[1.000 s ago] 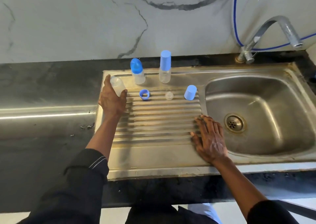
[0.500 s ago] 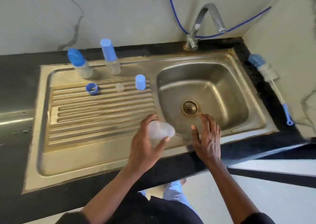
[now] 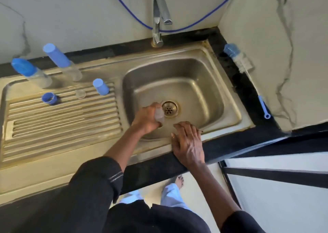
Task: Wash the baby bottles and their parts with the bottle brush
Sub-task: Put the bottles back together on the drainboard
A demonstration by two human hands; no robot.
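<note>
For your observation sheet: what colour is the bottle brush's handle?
Light blue; the bottle brush handle shows best in the head view.

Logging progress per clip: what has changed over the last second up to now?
The left hand carried the clear bottle it grips from the left edge of the drainboard rightward, down into the basin beside the drain. The right hand slid from the drainboard's right end to the front rim, fingers flat. Unmoved: dome-capped bottle, tall-capped bottle, blue ring, clear teat, blue cap.
</note>
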